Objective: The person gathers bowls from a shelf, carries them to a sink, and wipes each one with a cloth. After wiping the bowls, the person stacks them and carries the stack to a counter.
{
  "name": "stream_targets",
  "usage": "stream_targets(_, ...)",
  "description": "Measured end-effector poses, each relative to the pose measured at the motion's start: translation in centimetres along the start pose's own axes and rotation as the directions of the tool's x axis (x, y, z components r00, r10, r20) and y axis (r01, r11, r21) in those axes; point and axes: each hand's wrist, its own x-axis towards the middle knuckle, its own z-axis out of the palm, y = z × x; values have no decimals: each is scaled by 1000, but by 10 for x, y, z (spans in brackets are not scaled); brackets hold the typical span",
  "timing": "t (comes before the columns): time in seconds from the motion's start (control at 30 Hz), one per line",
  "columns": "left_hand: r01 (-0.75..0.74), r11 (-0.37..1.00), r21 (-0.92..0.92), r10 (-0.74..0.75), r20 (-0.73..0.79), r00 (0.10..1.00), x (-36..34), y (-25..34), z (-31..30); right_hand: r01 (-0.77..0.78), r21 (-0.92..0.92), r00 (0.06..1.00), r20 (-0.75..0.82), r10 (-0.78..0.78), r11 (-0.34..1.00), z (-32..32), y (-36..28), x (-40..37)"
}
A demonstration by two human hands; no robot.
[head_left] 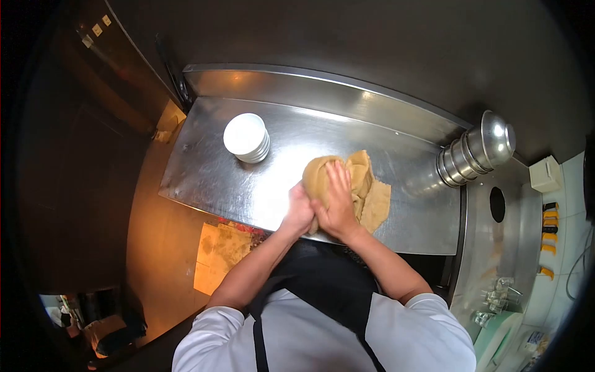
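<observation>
A tan cloth (375,201) is bunched up near the front edge of the steel counter. Its left part bulges into a rounded shape, and whether something lies inside the folds is hidden. My left hand (299,209) grips the lower left side of the bulge, with its fingers partly out of sight. Across the top of the cloth lies my right hand (338,204), fingers extended and pressing on it, the thumb close to my left hand. To the left of both hands stands a stack of white bowls (245,137).
Several nested metal bowls (474,149) lean at the right end of the steel counter (204,167). A raised backsplash (279,87) runs along the rear. Farther right are a metal surface with a dark round hole (498,204), taps (501,294) and yellow-handled tools (549,222) on the wall.
</observation>
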Motion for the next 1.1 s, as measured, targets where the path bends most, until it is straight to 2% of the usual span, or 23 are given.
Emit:
stream_targets(0.03,-11,995,94,8,30,1000,-1,2,-1,-174,219,982,-29,184,960,2,5,11)
stream_targets(0.07,44,999,-27,-41,109,993,-6,0,-2,-326,431,930,-13,367,841,4,9,24)
stream_targets(0.1,-21,995,99,7,136,991,-14,4,6,-707,383,706,343,619,594,-16,25,40)
stream_targets(0.13,-90,972,219,51,173,984,-21,9,15,-721,550,665,375,647,423,-17,30,41)
stream_targets(0.17,-318,805,500,223,242,944,-18,6,13,-689,686,633,409,657,236,-17,36,45)
stream_targets(0.2,-441,698,564,326,298,897,-12,11,15,-620,783,611,447,653,43,-17,36,52)
stream_targets(0.27,-620,432,655,494,404,770,-5,16,17,-642,759,492,511,705,-102,-17,26,50)
stream_targets(0.3,-639,323,698,548,413,728,-1,21,19,-665,728,441,562,700,-165,-12,27,45)
stream_targets(0.33,-639,281,716,570,411,712,4,29,16,-685,692,389,613,688,-229,-3,27,36)
stream_targets(0.37,-636,236,735,590,411,695,11,39,13,-671,741,569,491,660,27,10,31,26)
stream_targets(0.4,-630,192,753,609,412,678,17,51,11,-592,758,721,345,601,275,22,35,16)
stream_targets(0.47,-583,4,812,679,426,598,27,82,-2,-666,714,642,399,655,217,-2,39,34)
stream_targets(0.53,-465,-157,871,672,440,596,34,115,-23,-484,678,833,164,528,553,-51,26,72)
stream_targets(0.57,-408,-192,893,648,428,631,38,128,-37,-535,429,829,99,551,728,-66,41,91)
stream_targets(0.63,-340,-299,892,610,453,650,46,139,-68,-524,82,851,12,525,848,-73,49,103)
stream_targets(0.67,-315,-362,877,598,478,644,53,137,-84,-489,27,872,2,489,872,-68,51,99)
stream_targets(0.8,-300,-328,896,468,430,772,62,131,-118,-302,-181,951,7,308,936,-33,55,98)
stream_targets(0.87,-316,-268,910,416,405,814,61,127,-124,-380,102,911,211,354,919,-5,19,98)
stream_targets(0.97,-363,-236,901,342,427,837,62,131,-130,-416,190,895,256,364,889,41,15,105)
stream_targets(1.03,-426,-221,877,332,479,813,58,138,-139,-470,400,876,316,363,787,68,21,113)
stream_targets(1.1,-387,-114,915,576,378,725,53,146,-145,-536,555,844,374,384,636,87,19,124)
